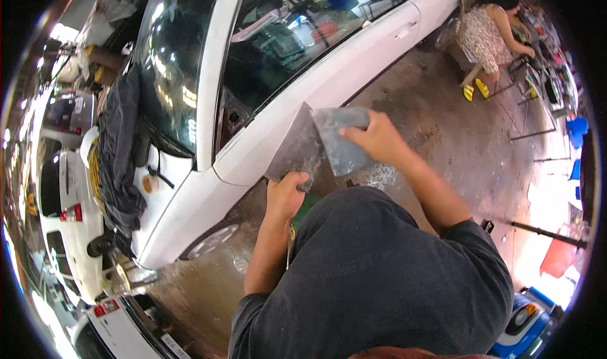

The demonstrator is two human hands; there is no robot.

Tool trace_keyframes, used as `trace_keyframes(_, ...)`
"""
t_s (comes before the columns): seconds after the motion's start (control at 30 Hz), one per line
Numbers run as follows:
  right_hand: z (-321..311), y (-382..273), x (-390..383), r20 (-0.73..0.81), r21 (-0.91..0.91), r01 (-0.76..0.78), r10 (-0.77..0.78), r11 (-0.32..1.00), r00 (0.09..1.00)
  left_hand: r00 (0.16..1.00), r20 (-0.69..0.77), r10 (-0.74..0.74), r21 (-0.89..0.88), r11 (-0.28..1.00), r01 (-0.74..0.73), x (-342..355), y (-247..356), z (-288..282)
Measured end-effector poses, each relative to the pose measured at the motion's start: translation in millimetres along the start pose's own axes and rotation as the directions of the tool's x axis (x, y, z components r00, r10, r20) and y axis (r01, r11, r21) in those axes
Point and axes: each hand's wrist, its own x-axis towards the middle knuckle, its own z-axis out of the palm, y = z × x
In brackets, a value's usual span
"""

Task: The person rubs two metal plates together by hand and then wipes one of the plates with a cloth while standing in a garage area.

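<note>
My left hand (286,194) is closed on the lower corner of a dark grey flat plate (294,147), its thumb lying over the face. A lighter grey, rectangular sheet (343,145), slightly bowed and smudged, is gripped by my right hand (378,139), thumb on top and fingers behind. The two pieces meet or overlap along their near edges; whether they touch is unclear. Just beyond them stands a white car (335,84) with a dull, matte-looking door and fender. Most fingers of both hands are hidden behind the pieces.
Dark cloth (120,150) drapes over the car's hood. A person (487,36) sits at the far right beside a metal-legged table (531,115). Other vehicles, including a white one (69,188), stand at left. A blue vehicle (525,324) shows at lower right. The concrete floor (442,125) is stained.
</note>
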Motion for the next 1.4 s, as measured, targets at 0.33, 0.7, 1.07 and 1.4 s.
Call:
trace_keyframes(0.33, 34.3, 16.3, -16.5, 0.179, -0.271, 0.21, -0.165, 0.939, 0.97, 0.989, -0.148, -0.016, -0.155, 0.988, -0.007, -16.7, -4.2, 5.3)
trace_keyframes(0.7, 17.6, 9.2, -21.7, 0.039, -0.207, 0.15, -0.145, 0.967, 0.989, 0.997, -0.074, 0.011, -0.168, 0.985, -0.024, -27.6, -2.7, 21.2)
trace_keyframes(1.07, 41.1, 6.2, -48.7, 0.15, -0.196, 0.183, -0.155, 0.963, 0.976, 0.984, -0.17, 0.053, 0.083, 0.996, -0.039, -31.9, -4.0, 6.0)
trace_keyframes(1.4, 41.8, 5.8, -48.0, 0.148, -0.173, 0.145, -0.12, 0.974, 0.982, 0.974, 0.027, 0.225, -0.195, 0.957, -0.216, -25.8, -6.0, 6.3)
